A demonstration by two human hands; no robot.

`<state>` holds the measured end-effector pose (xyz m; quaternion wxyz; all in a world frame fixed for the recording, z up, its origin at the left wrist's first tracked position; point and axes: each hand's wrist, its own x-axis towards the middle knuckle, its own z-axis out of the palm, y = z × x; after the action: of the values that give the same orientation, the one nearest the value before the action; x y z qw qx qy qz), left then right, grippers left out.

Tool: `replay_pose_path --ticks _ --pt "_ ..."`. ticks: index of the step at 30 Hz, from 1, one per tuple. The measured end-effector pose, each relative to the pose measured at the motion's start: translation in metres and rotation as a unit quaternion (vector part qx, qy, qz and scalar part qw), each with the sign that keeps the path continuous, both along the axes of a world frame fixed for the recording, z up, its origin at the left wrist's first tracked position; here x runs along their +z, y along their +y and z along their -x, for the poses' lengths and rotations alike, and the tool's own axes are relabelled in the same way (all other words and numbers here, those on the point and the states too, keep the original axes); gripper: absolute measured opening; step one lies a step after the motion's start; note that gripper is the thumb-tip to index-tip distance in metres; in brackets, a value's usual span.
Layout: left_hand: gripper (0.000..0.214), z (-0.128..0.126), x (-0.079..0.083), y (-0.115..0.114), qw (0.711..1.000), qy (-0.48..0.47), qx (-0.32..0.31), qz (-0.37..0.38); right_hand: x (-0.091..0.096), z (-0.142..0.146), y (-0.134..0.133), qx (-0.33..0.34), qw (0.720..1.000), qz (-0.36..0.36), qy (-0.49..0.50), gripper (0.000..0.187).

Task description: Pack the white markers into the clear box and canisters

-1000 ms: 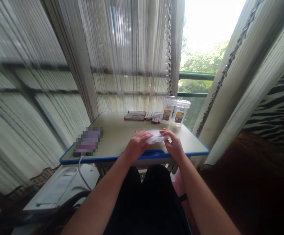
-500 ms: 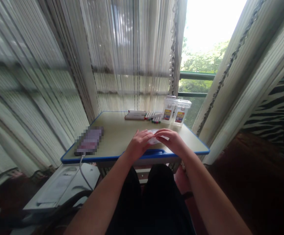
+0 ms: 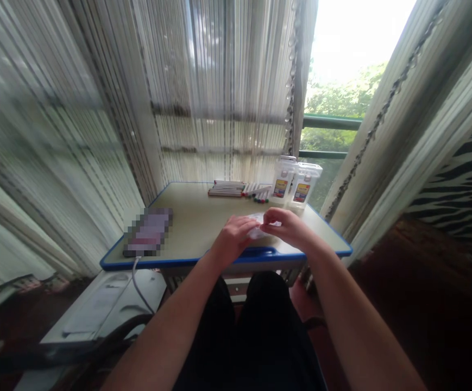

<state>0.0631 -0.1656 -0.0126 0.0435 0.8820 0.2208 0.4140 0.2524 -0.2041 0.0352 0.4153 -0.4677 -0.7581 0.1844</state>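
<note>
A crumpled, whitish see-through piece of thin plastic [image 3: 255,233] lies near the front of the desk, partly covered by both hands. My left hand [image 3: 234,234] rests over its left side, fingers stretched out and lying flat. My right hand [image 3: 285,224] has its fingers curled in a pinch on the right side of the plastic. The fingertips of the two hands are close together. What lies under the fingers is hidden.
Behind the hands, several markers [image 3: 225,193] lie in a row, with more colour-capped markers [image 3: 260,195] beside them. Two clear plastic cases [image 3: 302,190] stand upright at the back right. A blurred-out phone [image 3: 148,232] with a cable [image 3: 138,288] lies on the desk's [image 3: 190,231] left.
My right hand has curled its fingers into a tighter pinch and lifted slightly at the knuckles. My left hand stays nearly still on the plastic. The view has shifted a little.
</note>
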Motion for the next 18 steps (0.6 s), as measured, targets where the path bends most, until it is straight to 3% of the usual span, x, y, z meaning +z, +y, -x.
replay_pose_path --ticks 7,10,13,18 --pt "0.032 -0.001 0.001 0.001 0.998 -0.050 -0.023 0.029 0.003 0.007 -0.004 -0.025 0.999 -0.047 -0.004 0.013" --pt "0.035 -0.001 0.001 0.002 0.992 -0.105 0.013 0.071 -0.003 0.005 -0.007 -0.071 0.985 -0.150 0.043 0.012" --pt "0.039 -0.001 0.000 0.005 0.979 -0.155 0.065 0.115 -0.018 -0.001 0.002 -0.142 0.957 -0.229 0.109 0.026" --pt "0.042 -0.002 0.001 0.006 0.963 -0.193 0.133 0.135 -0.049 0.006 0.030 -0.202 0.952 -0.110 0.199 0.062"
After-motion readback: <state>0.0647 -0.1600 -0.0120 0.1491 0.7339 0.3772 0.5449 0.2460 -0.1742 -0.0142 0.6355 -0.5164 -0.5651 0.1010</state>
